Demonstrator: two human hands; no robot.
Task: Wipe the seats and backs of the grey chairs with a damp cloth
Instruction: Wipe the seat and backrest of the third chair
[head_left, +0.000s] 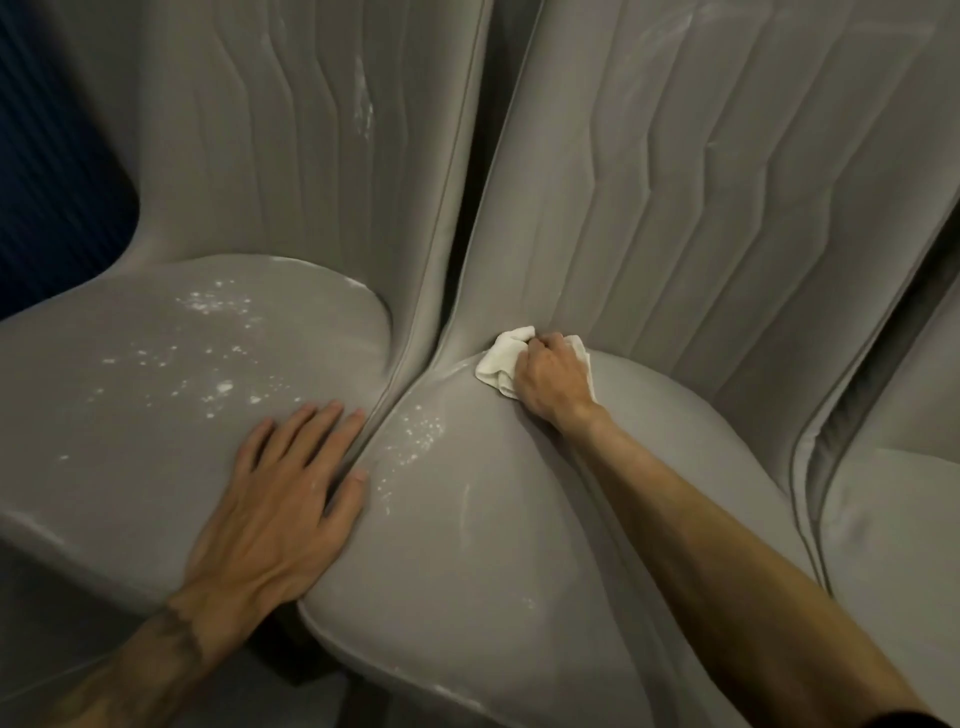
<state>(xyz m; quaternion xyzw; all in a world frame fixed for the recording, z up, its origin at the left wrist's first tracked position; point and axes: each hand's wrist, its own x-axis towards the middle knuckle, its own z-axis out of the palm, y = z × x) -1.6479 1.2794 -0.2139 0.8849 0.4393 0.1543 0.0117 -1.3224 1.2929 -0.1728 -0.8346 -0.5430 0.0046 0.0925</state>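
Two grey upholstered chairs stand side by side. The left chair's seat (156, 374) carries scattered white specks, and its ribbed back (291, 130) has a white smear. The middle chair's seat (467, 545) shows white specks near its left edge. My right hand (550, 382) is shut on a crumpled white cloth (501, 358), pressing it at the rear of the middle seat where it meets the back (675, 182). My left hand (280, 493) lies flat with fingers spread on the left seat's right edge, thumb touching the middle seat.
A third grey chair (893, 519) stands at the right edge, close against the middle one. A dark blue ribbed wall (47, 156) shows behind the left chair. Dark floor is visible below, between the seats.
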